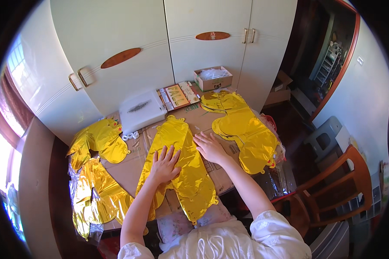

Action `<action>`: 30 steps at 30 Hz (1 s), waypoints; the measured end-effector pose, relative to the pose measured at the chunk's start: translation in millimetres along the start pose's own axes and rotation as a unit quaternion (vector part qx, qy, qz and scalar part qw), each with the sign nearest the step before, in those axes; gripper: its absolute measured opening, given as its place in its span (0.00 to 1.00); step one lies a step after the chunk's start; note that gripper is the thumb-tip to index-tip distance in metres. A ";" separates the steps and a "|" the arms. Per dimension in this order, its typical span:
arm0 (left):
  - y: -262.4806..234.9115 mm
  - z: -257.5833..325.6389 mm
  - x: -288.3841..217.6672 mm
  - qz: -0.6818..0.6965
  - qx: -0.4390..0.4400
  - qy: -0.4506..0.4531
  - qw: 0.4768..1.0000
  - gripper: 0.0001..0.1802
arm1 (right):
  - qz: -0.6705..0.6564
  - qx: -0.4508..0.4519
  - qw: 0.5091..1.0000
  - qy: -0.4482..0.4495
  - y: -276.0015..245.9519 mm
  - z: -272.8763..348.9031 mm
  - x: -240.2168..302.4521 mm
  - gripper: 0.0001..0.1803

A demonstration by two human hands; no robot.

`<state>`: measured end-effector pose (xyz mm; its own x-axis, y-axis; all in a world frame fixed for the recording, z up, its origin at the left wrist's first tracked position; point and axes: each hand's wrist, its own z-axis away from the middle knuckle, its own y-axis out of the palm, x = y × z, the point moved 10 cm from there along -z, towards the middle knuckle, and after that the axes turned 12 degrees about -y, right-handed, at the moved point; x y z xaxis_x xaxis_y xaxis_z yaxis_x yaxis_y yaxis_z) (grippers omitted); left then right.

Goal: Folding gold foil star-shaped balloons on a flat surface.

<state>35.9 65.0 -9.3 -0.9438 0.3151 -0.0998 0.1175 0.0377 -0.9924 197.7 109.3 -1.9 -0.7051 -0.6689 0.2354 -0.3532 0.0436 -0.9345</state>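
A flat, uninflated gold foil balloon [189, 175] lies in front of me on the cardboard-covered table, its near end hanging toward my lap. My left hand [164, 165] rests on its left part, fingers stretched and spread. At its right edge my right hand [211, 148] lies with fingers extended, the fingertips by the foil. Neither hand grips anything. To the right is a pile of gold foil balloons [246, 129]. More gold foil [100, 140] sits at the far left, and another crinkled gold foil piece [100, 194] covers the near left corner.
Along the back stand a white box [142, 111], a printed card [176, 96] and a small carton [213, 79] holding clear plastic. Small white pieces [130, 136] lie near the white box. Wardrobe doors [116, 30] rise behind; a wooden chair [339, 185] stands at right.
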 end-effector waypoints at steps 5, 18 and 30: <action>0.2 -0.9 -0.2 -0.011 0.003 -0.001 1.000 0.38 | 0.018 0.015 1.000 -0.017 3.6 -7.7 -8.1 0.27; -2.6 0.4 -1.2 0.001 0.003 0.004 1.000 0.40 | 0.039 0.045 0.998 -0.034 13.6 -10.7 -6.3 0.28; -4.5 1.6 -4.6 -0.014 -0.001 0.019 1.000 0.39 | 0.022 0.065 0.997 -0.045 15.5 -10.8 -0.3 0.27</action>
<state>39.2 61.9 -4.5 -0.9342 0.3498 -0.0697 0.0927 0.0494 -0.9945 185.8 118.2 -13.5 -0.6575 -0.7331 0.1739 -0.2366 -0.0183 -0.9714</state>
